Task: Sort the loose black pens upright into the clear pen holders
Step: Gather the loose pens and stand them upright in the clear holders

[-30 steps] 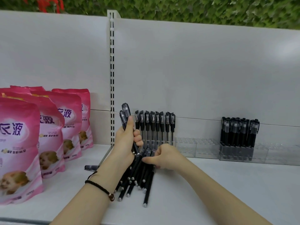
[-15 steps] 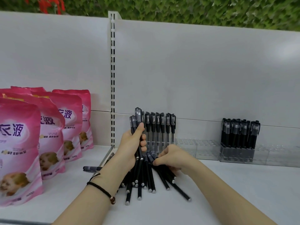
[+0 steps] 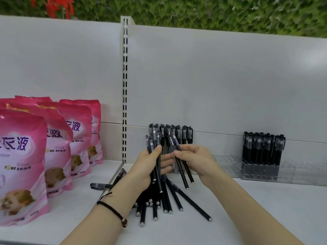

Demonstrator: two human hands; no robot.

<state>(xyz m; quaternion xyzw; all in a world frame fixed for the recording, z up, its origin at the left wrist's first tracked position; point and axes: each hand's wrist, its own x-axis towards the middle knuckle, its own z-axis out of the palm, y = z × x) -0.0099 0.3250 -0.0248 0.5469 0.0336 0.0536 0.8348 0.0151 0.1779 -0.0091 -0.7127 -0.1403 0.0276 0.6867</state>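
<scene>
Head | L hand point(image 3: 146, 167) grips pen bundle point(image 3: 152, 145) | R hand point(image 3: 196, 160) pinches 2 pens point(image 3: 184, 176) | holder point(image 3: 173, 168) mostly hidden

Plain white shop shelf point(image 3: 265, 209) up front, pale grey back panels point(image 3: 230, 85) behind, split by a slotted metal upright point(image 3: 125, 85). Over the top edge, leafy green wall point(image 3: 194, 11) with some red flowers point(image 3: 53, 6) far left. Soft, even lighting.

Head-height view, forward-down, near the shelf point(image 3: 247, 200)

White shelf point(image 3: 247, 209), pink pouches point(image 3: 23, 156) standing at left, loose black pens point(image 3: 164, 204) fanned mid-shelf, clear pen holders point(image 3: 228, 165) along the back
</scene>
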